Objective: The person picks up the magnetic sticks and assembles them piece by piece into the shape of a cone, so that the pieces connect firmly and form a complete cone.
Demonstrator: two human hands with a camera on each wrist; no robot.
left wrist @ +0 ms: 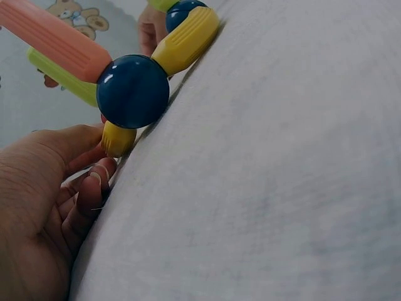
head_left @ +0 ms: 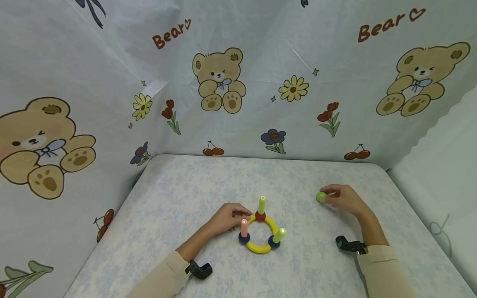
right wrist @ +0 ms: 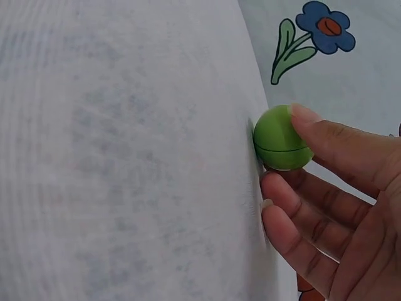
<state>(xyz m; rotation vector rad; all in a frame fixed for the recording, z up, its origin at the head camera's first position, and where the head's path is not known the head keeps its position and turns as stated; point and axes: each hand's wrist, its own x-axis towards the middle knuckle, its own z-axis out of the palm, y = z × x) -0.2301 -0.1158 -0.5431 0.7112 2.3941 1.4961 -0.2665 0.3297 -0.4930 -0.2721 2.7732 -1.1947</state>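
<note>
On the table lies a ring of yellow curved rods (head_left: 258, 248) joined by a red ball (head_left: 260, 216) and two dark blue balls (left wrist: 133, 91). From the balls rise two lime-green rods (head_left: 262, 205) and one salmon-pink rod (head_left: 244, 228). My left hand (head_left: 228, 217) is at the ring's left side, its thumb and fingers pinching a yellow rod (left wrist: 118, 139) beside a blue ball. Farther right, my right hand (head_left: 344, 199) pinches a small green ball (right wrist: 282, 139) between thumb and fingers, at the tabletop. Part of the yellow rod is hidden behind the left fingers.
The pale, blue-mottled tabletop (head_left: 208, 182) carries the ring and the ball. Behind it and to the left hangs a sheet (head_left: 257, 128) printed with bears and flowers. A black wrist device (head_left: 200, 270) sits by the left cuff, another (head_left: 349, 245) by the right.
</note>
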